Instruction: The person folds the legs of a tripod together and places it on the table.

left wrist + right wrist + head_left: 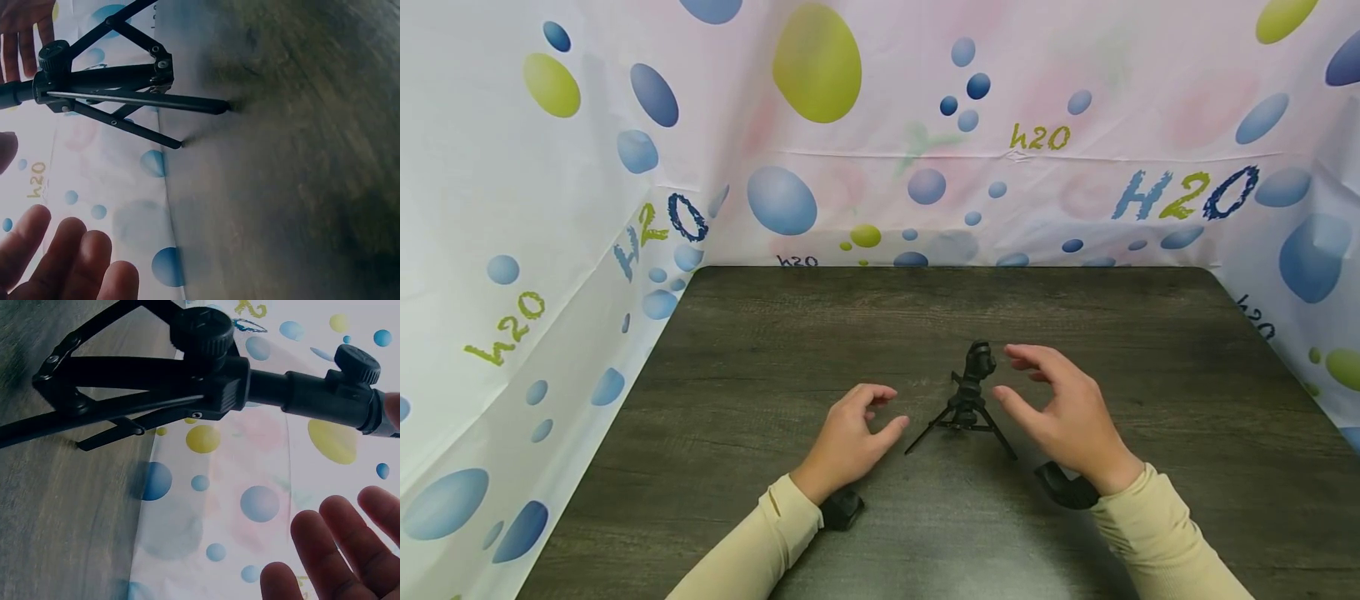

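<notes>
1. Two bare hands flank the small black tripod [967, 406], which stands upright on the worktop [775, 333] with its legs spread.
2. The left hand [852, 437] is just left of the tripod, its palm side turned inward. Its fingers bend loosely, the thumb stands away from them in a wide gap, and it holds nothing.
3. The right hand [1067, 408] is nearer, just right of the tripod's upper part. Its fingers reach past the thumb on the far side, arched and parted, also holding nothing; the head view shows hand and tripod apart.
4. Both forearms slant in from the near side of the tripod, in pale yellow cloth sleeves [760, 533] with soft creases. Dark, angular wrist pieces [842, 508] sit below the wrists, nearer the viewer than the tripod.
5. The tripod looks smooth and mostly matte: slim straight legs [125, 411] joined by hinged braces, a stepped cylindrical column, and round knobs [201, 334] with ridged rims. I cannot tell whether it is plastic or metal.
6. Under the tripod, the worktop is dark grey-brown with streaky wood grain and a dull sheen at the near side.
7. Behind the tripod and to both sides hangs a white sheet [895, 125], lightly creased, printed with blue and lime ovals and "H2O" lettering.
</notes>
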### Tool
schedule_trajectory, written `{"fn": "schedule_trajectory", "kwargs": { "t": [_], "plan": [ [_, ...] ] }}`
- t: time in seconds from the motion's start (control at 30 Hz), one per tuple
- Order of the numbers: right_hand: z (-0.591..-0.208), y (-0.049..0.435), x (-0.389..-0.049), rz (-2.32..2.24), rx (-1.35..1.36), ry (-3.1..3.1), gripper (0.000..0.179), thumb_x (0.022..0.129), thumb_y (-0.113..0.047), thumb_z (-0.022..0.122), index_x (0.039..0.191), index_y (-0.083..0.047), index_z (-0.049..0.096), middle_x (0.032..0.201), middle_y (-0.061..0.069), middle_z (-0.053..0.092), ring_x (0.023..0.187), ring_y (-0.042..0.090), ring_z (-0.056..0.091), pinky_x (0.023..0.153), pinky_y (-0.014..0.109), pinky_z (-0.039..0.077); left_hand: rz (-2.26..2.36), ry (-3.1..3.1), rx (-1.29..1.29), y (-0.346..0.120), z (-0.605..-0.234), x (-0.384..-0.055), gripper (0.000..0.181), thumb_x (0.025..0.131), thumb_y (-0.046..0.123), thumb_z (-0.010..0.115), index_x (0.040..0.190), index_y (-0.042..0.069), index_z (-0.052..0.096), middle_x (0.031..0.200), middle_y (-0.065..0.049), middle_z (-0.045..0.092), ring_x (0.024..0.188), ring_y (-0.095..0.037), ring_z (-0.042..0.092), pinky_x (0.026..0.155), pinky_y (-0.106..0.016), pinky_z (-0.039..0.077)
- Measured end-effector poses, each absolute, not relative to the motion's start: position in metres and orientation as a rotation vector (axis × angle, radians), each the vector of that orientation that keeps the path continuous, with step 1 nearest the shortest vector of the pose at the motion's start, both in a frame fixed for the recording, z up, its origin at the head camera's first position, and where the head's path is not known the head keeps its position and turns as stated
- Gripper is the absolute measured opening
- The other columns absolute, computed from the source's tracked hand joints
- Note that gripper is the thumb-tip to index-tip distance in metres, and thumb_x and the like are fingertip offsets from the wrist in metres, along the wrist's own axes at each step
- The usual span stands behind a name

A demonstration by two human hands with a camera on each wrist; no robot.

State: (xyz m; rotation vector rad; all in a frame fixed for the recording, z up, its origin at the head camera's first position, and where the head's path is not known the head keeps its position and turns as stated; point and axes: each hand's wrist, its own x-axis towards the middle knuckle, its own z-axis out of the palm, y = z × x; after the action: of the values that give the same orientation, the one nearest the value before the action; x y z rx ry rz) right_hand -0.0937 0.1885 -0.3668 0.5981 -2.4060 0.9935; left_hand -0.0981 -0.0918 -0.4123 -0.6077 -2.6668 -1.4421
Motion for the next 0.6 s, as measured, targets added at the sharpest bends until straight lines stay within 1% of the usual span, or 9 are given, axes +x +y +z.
{"fn": "schedule_trajectory", "kwargs": {
  "t": [0.2, 0.4, 0.6],
  "plan": [
    [-0.363, 0.187, -0.094, 0.987, 0.622, -2.414, 0.051, 0.079, -0.001, 0.081, 0.127, 0.000, 0.062, 0.118, 0.012, 0.066, 0.102, 0.027, 0.064, 0.080, 0.049, 0.054, -1.436, -2.660, -0.656, -0.091, -0.417, -0.096, 0.030, 0.093, 0.014, 0.073, 0.117, -0.001, 0.064, 0.114, -0.013, 0.065, 0.101, -0.028, 0.063, 0.084, -0.039, 0.054],
    [-0.360, 0.186, -0.095, 0.982, 0.645, -2.415, 0.052, 0.079, -0.001, 0.081, 0.128, 0.001, 0.062, 0.119, 0.013, 0.065, 0.102, 0.027, 0.064, 0.080, 0.049, 0.054, -1.378, -2.660, -0.706, -0.089, -0.422, -0.095, 0.022, 0.092, 0.011, 0.072, 0.111, 0.000, 0.066, 0.109, -0.011, 0.065, 0.099, -0.024, 0.063, 0.081, -0.035, 0.055],
    [-0.358, 0.183, -0.095, 0.964, 0.667, -2.407, 0.052, 0.078, 0.000, 0.081, 0.127, 0.002, 0.062, 0.119, 0.014, 0.065, 0.101, 0.027, 0.064, 0.078, 0.048, 0.055, -1.341, -2.709, -0.735, -0.086, -0.424, -0.095, 0.022, 0.093, 0.011, 0.071, 0.112, 0.001, 0.066, 0.109, -0.010, 0.065, 0.098, -0.022, 0.063, 0.081, -0.034, 0.056]
  ]
}}
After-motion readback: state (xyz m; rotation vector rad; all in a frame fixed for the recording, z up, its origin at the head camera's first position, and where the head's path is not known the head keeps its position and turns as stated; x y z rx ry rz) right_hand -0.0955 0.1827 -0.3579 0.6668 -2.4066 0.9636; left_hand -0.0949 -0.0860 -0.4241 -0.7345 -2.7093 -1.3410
